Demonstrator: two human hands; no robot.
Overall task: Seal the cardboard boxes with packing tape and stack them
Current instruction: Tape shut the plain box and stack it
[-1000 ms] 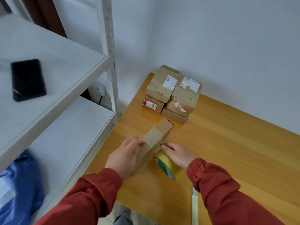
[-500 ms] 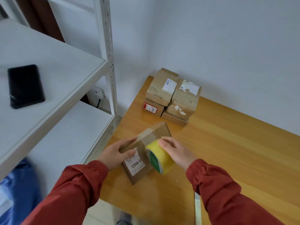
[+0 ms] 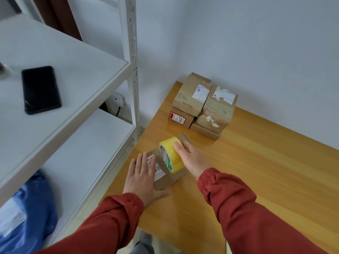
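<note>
Cardboard box (image 3: 164,181) lies at lower centre near the left edge of the wooden table (image 3: 266,176). The left hand (image 3: 141,178) presses flat on its labelled top, fingers straight. Just right, the right hand (image 3: 190,158) grips the yellow tape roll (image 3: 172,154) standing on the box. Upper right, stacked boxes (image 3: 203,105) sit against the wall.

A single camera rides on the person's head and looks forward and down from above the near edge of the wooden table (image 3: 266,171). Its wide lens takes in the white shelving unit (image 3: 77,92) on the left and the grey wall (image 3: 238,43) ahead. The red sleeves (image 3: 247,208) enter from the bottom edge. The left hand (image 3: 141,177), right hand (image 3: 191,159) and yellow tape roll (image 3: 172,154) sit close, just below mid-frame. The stacked boxes (image 3: 201,105) lie farther off at the table's far corner.
</note>
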